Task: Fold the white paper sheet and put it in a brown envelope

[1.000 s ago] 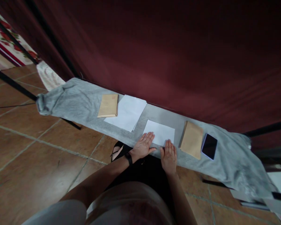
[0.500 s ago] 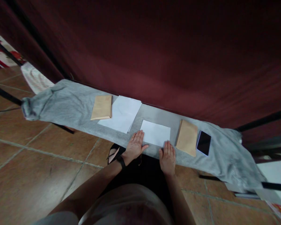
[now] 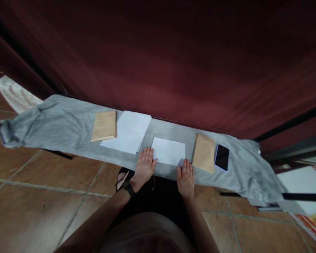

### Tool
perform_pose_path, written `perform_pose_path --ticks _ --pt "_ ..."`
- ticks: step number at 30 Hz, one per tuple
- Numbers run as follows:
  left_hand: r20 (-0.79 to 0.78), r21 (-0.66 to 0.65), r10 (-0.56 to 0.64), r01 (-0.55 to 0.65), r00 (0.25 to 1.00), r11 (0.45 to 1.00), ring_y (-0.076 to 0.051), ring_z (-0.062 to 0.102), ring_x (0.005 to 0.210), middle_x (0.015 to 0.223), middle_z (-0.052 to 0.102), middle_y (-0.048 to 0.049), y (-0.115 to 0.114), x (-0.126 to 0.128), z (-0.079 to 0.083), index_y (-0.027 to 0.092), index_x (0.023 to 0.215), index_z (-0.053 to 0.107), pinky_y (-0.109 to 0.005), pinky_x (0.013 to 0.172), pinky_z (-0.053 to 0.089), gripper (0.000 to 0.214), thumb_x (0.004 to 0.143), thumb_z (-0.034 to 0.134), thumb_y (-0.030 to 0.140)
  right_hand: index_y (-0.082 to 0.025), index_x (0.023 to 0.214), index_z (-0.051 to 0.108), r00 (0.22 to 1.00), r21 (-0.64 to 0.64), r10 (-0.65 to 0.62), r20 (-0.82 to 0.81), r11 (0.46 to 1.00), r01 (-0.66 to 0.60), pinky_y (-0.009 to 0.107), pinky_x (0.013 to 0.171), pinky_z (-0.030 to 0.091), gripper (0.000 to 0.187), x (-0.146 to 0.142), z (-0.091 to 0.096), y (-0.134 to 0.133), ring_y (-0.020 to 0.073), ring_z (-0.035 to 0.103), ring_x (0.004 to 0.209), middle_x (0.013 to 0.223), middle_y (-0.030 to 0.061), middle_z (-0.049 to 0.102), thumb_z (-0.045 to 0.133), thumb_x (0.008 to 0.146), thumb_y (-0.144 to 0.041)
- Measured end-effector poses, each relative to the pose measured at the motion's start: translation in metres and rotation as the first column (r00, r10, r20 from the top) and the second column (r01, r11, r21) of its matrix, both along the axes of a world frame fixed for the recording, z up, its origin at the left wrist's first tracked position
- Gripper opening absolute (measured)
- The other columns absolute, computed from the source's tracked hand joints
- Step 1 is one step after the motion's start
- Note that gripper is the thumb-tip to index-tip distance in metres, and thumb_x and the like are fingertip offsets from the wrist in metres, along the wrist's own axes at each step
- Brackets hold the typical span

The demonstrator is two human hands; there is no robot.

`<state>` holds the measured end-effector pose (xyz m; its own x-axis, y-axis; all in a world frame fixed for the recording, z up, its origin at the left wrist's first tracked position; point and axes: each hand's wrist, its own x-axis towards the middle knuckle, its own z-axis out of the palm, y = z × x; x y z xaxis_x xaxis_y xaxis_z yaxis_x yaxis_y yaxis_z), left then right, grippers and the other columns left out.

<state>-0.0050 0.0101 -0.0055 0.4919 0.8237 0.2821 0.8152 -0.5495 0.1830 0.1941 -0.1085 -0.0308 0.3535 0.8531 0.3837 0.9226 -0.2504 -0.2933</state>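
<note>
Gray cloth (image 3: 65, 126) ran from far left to right of frame. Left packet (image 3: 104, 126), brown, sat left of center, overlapping the left side of the white papers (image 3: 131, 131). Left hand (image 3: 144, 167), center, lay flat, fingers straight and together, thumb out, nothing gripped, at the left edge of the sheet (image 3: 169, 151). Sheet lay on cloth just right of center. Right hand (image 3: 186, 178) lay flat, empty, fingertips by the sheet's lower right corner; contact unclear. Right packet (image 3: 204, 153), brown, then phone (image 3: 222, 157), sat farther right.
</note>
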Motion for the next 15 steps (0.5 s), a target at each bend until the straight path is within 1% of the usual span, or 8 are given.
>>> perform_pose_path --ticks 2,4,7,9,11,15 --pt "0.013 -0.002 -0.049 0.049 0.999 0.999 -0.028 0.026 0.152 0.16 0.035 -0.0184 0.0 0.013 0.0 0.006 0.158 0.025 -0.05 0.125 0.023 0.062 0.104 0.029 0.037 -0.008 0.157 0.03 0.999 0.006 0.041 -0.022 0.999 -0.041 0.054 0.116 0.036 0.059 -0.003 0.005 0.01 0.0299 0.037 0.146 0.155 0.0218 0.044 0.024 0.108 -0.04" --pt "0.019 -0.009 -0.121 0.122 0.992 0.993 -0.026 0.026 0.152 0.161 0.035 -0.0163 0.001 0.028 -0.001 0.009 0.159 0.021 -0.049 0.126 0.023 0.062 0.104 0.029 0.036 -0.01 0.157 0.03 0.992 0.004 0.121 -0.041 0.993 -0.121 0.055 0.116 0.036 0.056 -0.007 0.01 0.023 0.0282 0.037 0.147 0.156 0.0206 0.044 0.023 0.108 -0.035" --pt "0.001 -0.033 -0.225 0.225 0.974 0.974 -0.024 0.028 0.152 0.16 0.037 -0.0147 0.005 0.048 -0.006 0.01 0.159 0.023 -0.047 0.126 0.022 0.06 0.103 0.029 0.032 -0.009 0.154 0.036 0.978 -0.018 0.198 -0.07 0.98 -0.2 0.052 0.118 0.033 0.055 -0.015 0.014 0.043 0.0266 0.037 0.147 0.156 0.0195 0.044 0.023 0.107 -0.032" --pt "-0.032 -0.065 -0.263 0.26 0.964 0.963 -0.024 0.028 0.152 0.16 0.039 -0.0147 0.009 0.058 -0.01 0.009 0.157 0.028 -0.047 0.126 0.022 0.058 0.102 0.027 0.027 -0.006 0.151 0.042 0.974 -0.053 0.207 -0.089 0.976 -0.212 0.049 0.12 0.032 0.056 -0.019 0.015 0.054 0.0255 0.037 0.148 0.155 0.0189 0.045 0.021 0.107 -0.033" --pt "-0.066 -0.096 -0.274 0.267 0.959 0.959 -0.024 0.027 0.152 0.16 0.038 -0.015 0.013 0.062 -0.014 0.008 0.156 0.032 -0.047 0.125 0.022 0.057 0.101 0.026 0.023 -0.005 0.149 0.045 0.974 -0.093 0.203 -0.102 0.973 -0.212 0.047 0.121 0.03 0.057 -0.02 0.014 0.064 0.025 0.037 0.147 0.154 0.0183 0.046 0.019 0.108 -0.034" --pt "-0.096 -0.104 -0.281 0.271 0.955 0.957 -0.023 0.025 0.153 0.16 0.038 -0.0136 0.025 0.065 -0.019 0.011 0.157 0.032 -0.047 0.125 0.022 0.059 0.099 0.028 0.02 -0.009 0.15 0.045 0.976 -0.158 0.186 -0.114 0.966 -0.203 0.047 0.121 0.027 0.057 -0.018 0.015 0.079 0.025 0.038 0.147 0.155 0.0157 0.046 0.02 0.108 -0.038"
